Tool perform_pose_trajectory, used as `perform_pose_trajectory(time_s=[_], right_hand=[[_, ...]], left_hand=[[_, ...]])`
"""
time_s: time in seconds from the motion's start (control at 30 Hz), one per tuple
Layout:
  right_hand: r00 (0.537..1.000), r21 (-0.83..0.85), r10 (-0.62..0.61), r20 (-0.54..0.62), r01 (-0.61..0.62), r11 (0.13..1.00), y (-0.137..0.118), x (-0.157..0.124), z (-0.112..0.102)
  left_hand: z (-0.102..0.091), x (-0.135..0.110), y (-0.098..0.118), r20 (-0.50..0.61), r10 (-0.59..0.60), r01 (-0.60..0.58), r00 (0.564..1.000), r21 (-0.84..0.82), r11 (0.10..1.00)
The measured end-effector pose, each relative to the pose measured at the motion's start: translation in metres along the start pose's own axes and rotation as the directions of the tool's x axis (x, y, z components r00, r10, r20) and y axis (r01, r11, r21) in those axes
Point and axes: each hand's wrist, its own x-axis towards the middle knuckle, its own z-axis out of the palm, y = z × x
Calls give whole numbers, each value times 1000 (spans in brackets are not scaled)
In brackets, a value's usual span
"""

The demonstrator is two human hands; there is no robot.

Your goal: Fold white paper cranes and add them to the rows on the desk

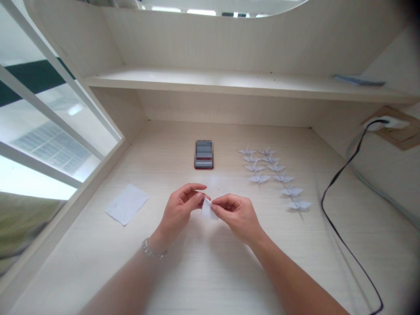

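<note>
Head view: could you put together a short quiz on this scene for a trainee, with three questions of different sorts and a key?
1. Open question: What does the right hand pinch between its thumb and fingers?
2. True or false: The wrist of the left hand wears a beaded bracelet.
3. Count: How many paper cranes stand on the desk to the right of the smartphone?

Key:
1. A small piece of folded white paper.
2. True.
3. Ten.
</note>
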Motion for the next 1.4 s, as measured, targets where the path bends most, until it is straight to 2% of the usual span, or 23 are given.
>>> perform_pose_trajectory(time_s=[0.13, 0.33, 0.57, 0.9, 1.1, 1.4], right_hand=[[999, -33, -37, -7, 37, 999, -1, -2, 1], [1000, -65, -24, 17, 25, 998, -1, -2, 2], [997, 5, 58, 60, -58, 998, 2, 3, 1], [989, 147, 150, -15, -146, 978, 1, 7, 3], [957, 300, 273, 99, -290, 909, 2, 7, 0], [954, 353, 281, 104, -299, 886, 7, 8, 0]], left_hand=[[2, -1, -2, -9, 43, -42, 999, 83, 996], [1, -1, -5, -56, 28, -24, 998, 71, 997], [-1, 1, -6, -67, 7, -2, 998, 75, 997], [2, 1, -5, -50, 13, -6, 999, 143, 990], [2, 1, -6, -43, -24, 31, 999, 171, 985], [2, 2, -8, -65, -45, 57, 997, 186, 981]])
